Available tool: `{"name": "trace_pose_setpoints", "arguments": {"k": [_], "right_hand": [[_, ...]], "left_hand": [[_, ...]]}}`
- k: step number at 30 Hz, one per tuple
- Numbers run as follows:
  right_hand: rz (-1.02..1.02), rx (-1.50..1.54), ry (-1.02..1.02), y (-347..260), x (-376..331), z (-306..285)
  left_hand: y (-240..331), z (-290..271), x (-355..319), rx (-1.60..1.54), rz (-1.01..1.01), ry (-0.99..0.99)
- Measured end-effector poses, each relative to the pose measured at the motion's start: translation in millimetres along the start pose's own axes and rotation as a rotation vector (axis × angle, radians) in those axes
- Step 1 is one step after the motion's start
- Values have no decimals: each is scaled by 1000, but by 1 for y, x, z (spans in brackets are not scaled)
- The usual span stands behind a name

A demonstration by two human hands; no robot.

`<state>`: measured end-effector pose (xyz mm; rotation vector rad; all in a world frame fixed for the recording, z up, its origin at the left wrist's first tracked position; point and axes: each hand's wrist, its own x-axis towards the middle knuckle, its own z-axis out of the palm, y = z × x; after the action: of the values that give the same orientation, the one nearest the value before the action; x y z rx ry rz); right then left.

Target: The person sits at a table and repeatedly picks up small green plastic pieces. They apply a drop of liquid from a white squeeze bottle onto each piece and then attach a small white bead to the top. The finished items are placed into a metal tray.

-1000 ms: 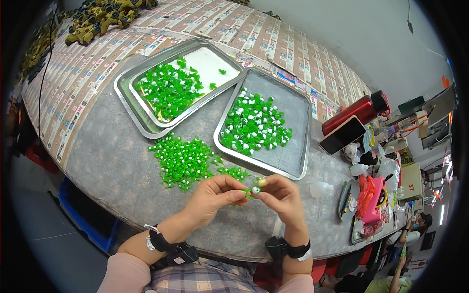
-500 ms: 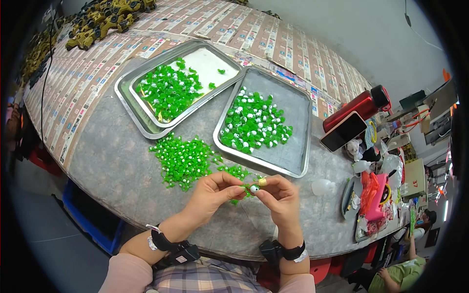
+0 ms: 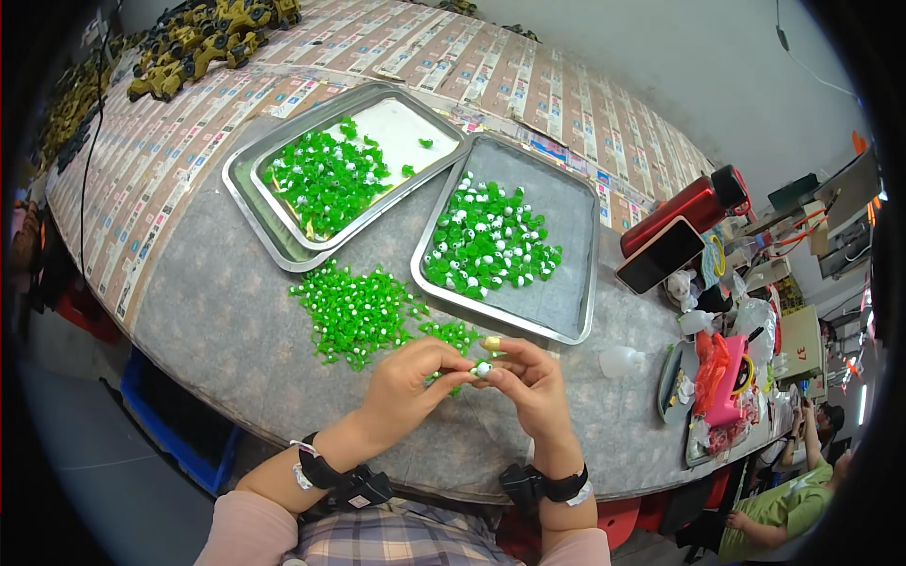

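Observation:
Between my hands is a small green-and-white eyeball piece (image 3: 483, 369) with a black dot. My left hand (image 3: 415, 379) pinches it from the left with thumb and fingertips. The thumb of my right hand (image 3: 533, 389) presses its right side; the right index finger, with a yellow wrap (image 3: 492, 343) on its tip, is lifted off. Just beyond my hands lies a heap of small green pieces with white tips (image 3: 354, 307). Behind it stand a metal tray (image 3: 243, 203) of green and white parts and another metal tray (image 3: 514, 324) holding green-and-white eyeball pieces (image 3: 491, 236).
A red flask (image 3: 675, 215) and a phone (image 3: 660, 255) leaning on it stand at the right. Nearer are a clear plastic cup (image 3: 621, 361) and a pink container (image 3: 722, 382). Yellowish toy parts (image 3: 203, 42) are piled far left. A person in green (image 3: 788, 509) is at lower right.
The eyeball piece has turned and moved slightly left and down. My right index finger has lifted off it, and my left hand has rolled over, its back now showing more.

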<state>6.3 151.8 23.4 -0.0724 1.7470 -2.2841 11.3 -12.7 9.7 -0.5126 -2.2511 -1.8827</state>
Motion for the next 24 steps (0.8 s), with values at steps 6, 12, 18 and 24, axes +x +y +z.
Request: {"name": "trace_pose_setpoints", "arguments": {"k": [6,12,18,24], "right_hand": [[24,-112,-93,6,-2,-11],[76,-52,-99,9,-1,-12],[79,-54,-64,9,0,-12],[-138,-453,203,-4,5,-35]], "left_hand": [[-1,-2,2,116,129,-28],[0,-1,1,167,145,-27],[0,0,1,145,56,-53],[-3,-30,33,-292,-292,194]]}}
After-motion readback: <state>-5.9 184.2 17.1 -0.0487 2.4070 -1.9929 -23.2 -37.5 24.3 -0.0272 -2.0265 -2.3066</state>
